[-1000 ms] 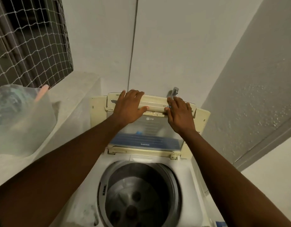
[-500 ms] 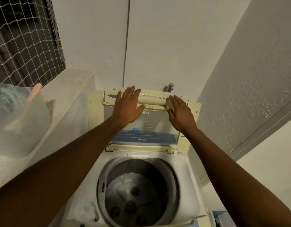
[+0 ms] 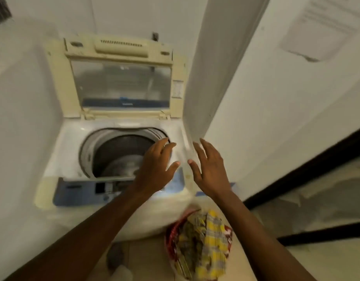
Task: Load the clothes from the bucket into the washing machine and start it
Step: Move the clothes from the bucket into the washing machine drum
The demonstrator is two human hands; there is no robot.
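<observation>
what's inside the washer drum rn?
The drum shows only bare metal wall and floor, no clothes. Its near-right part is covered by the left hand. Clothes sit in the bucket on the floor.

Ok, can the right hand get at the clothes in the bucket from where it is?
Probably yes: the right hand is open and empty, and the clothes lie uncovered in the bucket below it.

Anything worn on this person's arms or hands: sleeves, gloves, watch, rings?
Nothing visible. The left hand and right hand are bare, without gloves, and both forearms are uncovered down to the frame's bottom edge: no sleeves, watch or bracelet. Motion blur makes small rings impossible to rule out.
</observation>
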